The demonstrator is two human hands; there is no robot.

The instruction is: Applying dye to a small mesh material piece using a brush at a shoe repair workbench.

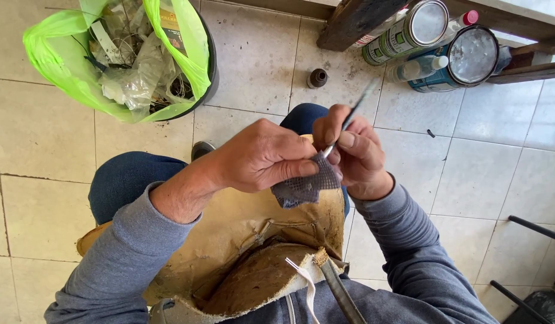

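Mesh patch [304, 185] | left hand [262, 157] pinching | right hand [355, 153] fisted on rod [349, 120]

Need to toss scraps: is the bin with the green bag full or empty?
Nearly full: the bin with its green bag holds crumpled plastic, paper and wire up to the rim.

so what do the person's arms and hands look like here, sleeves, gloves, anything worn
Both arms are in long grey-blue knit sleeves with ribbed cuffs that end at the wrists. The left hand and right hand are bare: no gloves, and no rings or watch that show. Fingernails are short. Below the arms, a worn tan leather apron covers the lap over blue trousers.
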